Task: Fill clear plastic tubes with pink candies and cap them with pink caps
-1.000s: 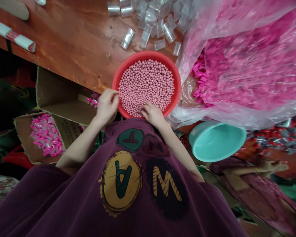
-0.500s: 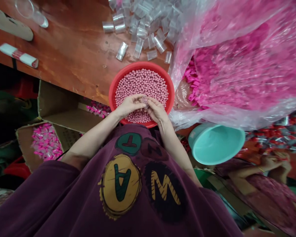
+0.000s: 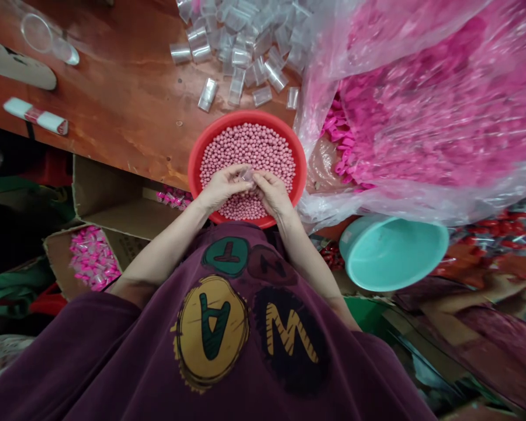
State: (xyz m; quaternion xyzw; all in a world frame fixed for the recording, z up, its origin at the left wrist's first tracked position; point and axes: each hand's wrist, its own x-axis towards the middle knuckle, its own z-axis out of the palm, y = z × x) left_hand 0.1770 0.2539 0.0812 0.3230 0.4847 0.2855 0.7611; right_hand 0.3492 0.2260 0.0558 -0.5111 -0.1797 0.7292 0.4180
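Observation:
Over a red basin [image 3: 193,169] of round pink beads [image 3: 249,143], my two hands meet. My left hand [image 3: 222,188] is closed, its thumb and fingers pinching a small clear plastic tube [image 3: 246,174]. The fingertips of my right hand [image 3: 272,193] are pressed together at the tube's right side; whether they grip the tube or a bead is too small to make out. Similar clear tubes [image 3: 241,55] lie loose on the wooden table beyond the basin.
A large plastic bag of bright pink pieces [image 3: 421,111] fills the right side. A turquoise bowl [image 3: 394,251] stands below it, near a co-worker's arm [image 3: 469,298]. Left are cardboard boxes [image 3: 114,199] with pink-capped tubes [image 3: 94,257] and a white packet [image 3: 35,116].
The view has shifted slightly. The clear tube now shows more plainly between my fingers, tilted up in my left hand. My hands stay over the basin.

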